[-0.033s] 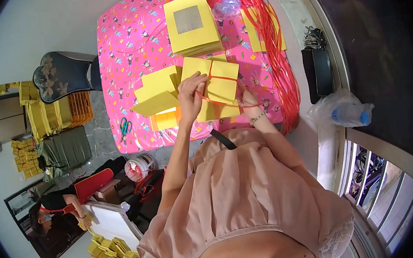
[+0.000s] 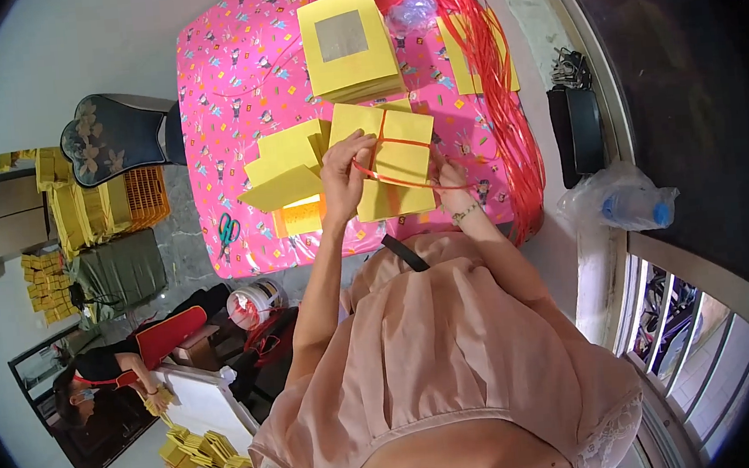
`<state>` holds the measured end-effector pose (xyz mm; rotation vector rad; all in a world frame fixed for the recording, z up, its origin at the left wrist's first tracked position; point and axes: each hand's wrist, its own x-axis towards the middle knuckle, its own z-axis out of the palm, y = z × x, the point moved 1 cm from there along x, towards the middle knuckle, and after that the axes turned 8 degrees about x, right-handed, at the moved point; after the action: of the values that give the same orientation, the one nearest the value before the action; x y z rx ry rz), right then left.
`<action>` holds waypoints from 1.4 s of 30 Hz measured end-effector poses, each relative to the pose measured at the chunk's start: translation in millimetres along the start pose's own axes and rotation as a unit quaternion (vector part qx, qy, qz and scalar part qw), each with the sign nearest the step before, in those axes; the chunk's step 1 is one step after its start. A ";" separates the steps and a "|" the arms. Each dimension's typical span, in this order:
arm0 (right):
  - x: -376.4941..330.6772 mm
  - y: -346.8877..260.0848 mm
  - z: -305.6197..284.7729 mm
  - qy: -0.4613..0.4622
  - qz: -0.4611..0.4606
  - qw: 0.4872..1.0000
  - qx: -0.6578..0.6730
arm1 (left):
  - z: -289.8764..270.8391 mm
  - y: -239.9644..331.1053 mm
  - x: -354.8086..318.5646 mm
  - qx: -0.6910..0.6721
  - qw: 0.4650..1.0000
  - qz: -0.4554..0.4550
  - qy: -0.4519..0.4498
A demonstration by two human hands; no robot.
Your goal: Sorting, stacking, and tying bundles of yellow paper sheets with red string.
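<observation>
A bundle of yellow paper (image 2: 406, 158) lies on the table in front of me, with a red strip (image 2: 382, 136) crossing over its top. At the bundle's left side, my left hand (image 2: 345, 168) is closed, its fingers pinching the red strip. My right hand (image 2: 454, 184) is at the lower right corner, fingers bent round the strip's other stretch, partly hidden by the bundle. Between the hands the strip runs in a loose curve. More yellow paper (image 2: 381, 203) shows beneath the bundle, and folded yellow sheets (image 2: 286, 166) stand to its left.
A taller yellow stack (image 2: 320, 46) with a grey square sits farther back. Red strips (image 2: 506, 118) hang in a thick bunch along the table's right side. Green-handled scissors (image 2: 228, 230) lie near the left edge. A co-worker (image 2: 129, 359) sits at the lower left by a white table (image 2: 201, 399).
The loose curve of red strip between my hands has shifted slightly upward. My right hand has moved a little up; the bundle stays in place.
</observation>
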<state>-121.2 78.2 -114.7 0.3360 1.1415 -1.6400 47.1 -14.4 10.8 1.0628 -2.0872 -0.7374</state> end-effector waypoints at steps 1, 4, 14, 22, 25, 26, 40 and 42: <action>18.9 5.7 -11.3 0.034 -0.005 0.996 -0.083 | -3.2 1.5 3.0 0.001 1.000 0.002 -0.002; 48.4 26.0 -23.9 -0.068 0.030 0.997 0.001 | -12.2 2.4 18.1 -0.224 0.964 -0.131 -0.051; 28.8 3.8 -16.3 -0.037 0.002 0.998 -0.057 | -35.6 -28.2 55.2 0.153 0.964 -0.219 -0.012; 21.2 12.8 -6.4 0.013 -0.133 0.982 -0.134 | -19.0 -57.4 63.7 0.236 0.943 -0.198 -0.125; 13.2 17.9 -0.8 0.010 -0.196 0.978 -0.068 | -24.0 -52.4 70.8 0.214 0.954 -0.152 -0.142; 8.8 17.1 1.2 0.008 -0.197 0.978 -0.068 | -26.2 -48.8 71.7 0.202 0.952 -0.170 -0.156; 2.3 -90.7 42.0 -0.208 -0.312 0.923 -0.087 | -7.8 5.0 -12.9 -0.328 0.884 -0.300 0.146; 8.1 -94.2 43.3 -0.236 -0.322 0.904 -0.154 | 16.0 -9.3 -37.8 -0.370 0.859 -0.295 0.198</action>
<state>-192.0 36.9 -50.8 -0.6876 1.1635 -1.9060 55.8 15.6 -17.4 1.2446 -0.9517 -1.3399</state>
